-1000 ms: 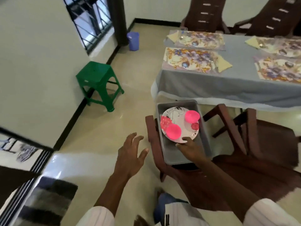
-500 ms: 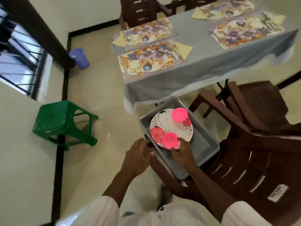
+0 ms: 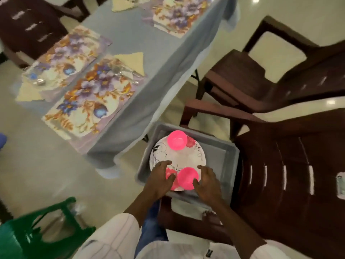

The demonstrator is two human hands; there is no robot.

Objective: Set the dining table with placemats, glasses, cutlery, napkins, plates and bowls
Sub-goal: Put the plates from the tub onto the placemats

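Reaching into the grey tub (image 3: 229, 156) with the left hand (image 3: 160, 176), fingers spread on the near-left edge of the floral plate (image 3: 186, 157) inside that tub, flanking the near pink bowl (image 3: 187, 177), and with the right hand (image 3: 207, 184), fingers likewise spread, beside the bowl's right side at the tub's near end.

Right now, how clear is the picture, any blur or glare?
Head view, centre: the plate, the near pink bowl and the far pink bowl in the grey tub are fairly sharp. Head view, edges: the green stool and the nearest placemat are smeared and blocky. Head view, upper right: bright glare spots on the floor. The wide lens seems to bow the table edge.
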